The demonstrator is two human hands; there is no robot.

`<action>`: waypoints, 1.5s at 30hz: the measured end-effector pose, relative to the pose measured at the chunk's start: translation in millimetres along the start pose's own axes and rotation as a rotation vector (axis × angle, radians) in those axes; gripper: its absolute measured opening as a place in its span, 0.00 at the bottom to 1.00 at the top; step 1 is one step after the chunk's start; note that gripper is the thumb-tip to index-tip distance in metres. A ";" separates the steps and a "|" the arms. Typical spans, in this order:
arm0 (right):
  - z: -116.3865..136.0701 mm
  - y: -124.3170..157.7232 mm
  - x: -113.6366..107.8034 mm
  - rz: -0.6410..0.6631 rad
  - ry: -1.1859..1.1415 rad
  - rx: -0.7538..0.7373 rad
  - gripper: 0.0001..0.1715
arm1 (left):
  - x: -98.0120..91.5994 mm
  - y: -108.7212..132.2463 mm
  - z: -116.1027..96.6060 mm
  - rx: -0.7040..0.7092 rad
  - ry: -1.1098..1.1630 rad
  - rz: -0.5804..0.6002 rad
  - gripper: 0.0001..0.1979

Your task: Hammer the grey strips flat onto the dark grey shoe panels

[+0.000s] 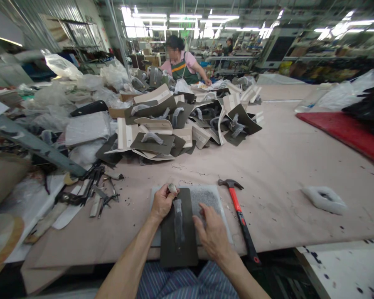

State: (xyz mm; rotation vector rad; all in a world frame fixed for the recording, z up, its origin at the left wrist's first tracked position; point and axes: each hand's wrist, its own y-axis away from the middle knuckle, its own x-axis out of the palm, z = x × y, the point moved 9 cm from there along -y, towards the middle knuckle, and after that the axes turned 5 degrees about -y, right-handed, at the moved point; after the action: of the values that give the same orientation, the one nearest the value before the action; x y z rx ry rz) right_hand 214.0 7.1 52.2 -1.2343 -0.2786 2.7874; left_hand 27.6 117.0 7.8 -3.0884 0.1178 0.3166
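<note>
A dark olive panel [187, 232] with a plastic-wrapped handle [178, 222] along its middle lies lengthwise before me, its near end past the table edge. Beneath it is a pale board [222, 220] with a speckled grey surface. At the panel's far left corner, my left hand [163, 202] is closed around a short whitish cylinder [172, 188] whose kind I cannot make out. My right hand [211, 227] is just right of the panel over the board, fingers apart, with nothing visible in it. A claw hammer [237, 205] with a red and black handle lies to the right.
A heap of similar panels with handles [152, 141] covers the table's far middle. Pliers and other hand tools [96, 191] lie left, near a slanted metal bar [40, 143]. A plastic-wrapped bundle [326, 200] sits right, and a co-worker [187, 66] is behind the heap.
</note>
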 end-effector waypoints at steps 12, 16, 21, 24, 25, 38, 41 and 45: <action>-164.2 24.2 -60.5 0.012 -0.362 0.817 0.04 | 6.0 9.3 -22.1 0.126 -0.282 -0.015 0.09; -128.8 -6.4 -41.5 0.132 -0.939 0.942 0.07 | 7.1 9.8 -21.9 0.137 -0.283 -0.006 0.09; -51.0 -41.7 -67.1 0.027 -0.604 0.483 0.20 | 7.1 9.0 -20.5 0.117 -0.289 -0.002 0.09; 10.7 -50.1 -72.7 0.101 -0.087 0.049 0.19 | 7.4 9.1 -18.5 0.100 -0.304 0.006 0.10; 23.6 -51.3 -70.3 0.167 0.041 -0.025 0.17 | 7.0 9.3 -17.6 0.094 -0.316 0.004 0.10; 54.1 -46.3 -75.3 0.124 0.124 -0.139 0.21 | 8.0 10.0 -9.9 0.103 -0.343 0.026 0.11; 13.0 -37.9 -48.1 0.340 0.220 -0.001 0.19 | 9.7 8.8 -9.7 0.110 -0.337 0.049 0.13; -38.2 -26.4 -59.0 0.335 -0.026 0.237 0.22 | 6.5 8.4 -16.2 0.133 -0.291 0.018 0.11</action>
State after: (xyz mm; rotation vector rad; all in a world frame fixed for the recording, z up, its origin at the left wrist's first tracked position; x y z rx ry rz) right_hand 282.0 29.5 75.1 -1.2897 0.2775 2.9948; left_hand 36.6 107.4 22.2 -2.8735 0.1499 0.7207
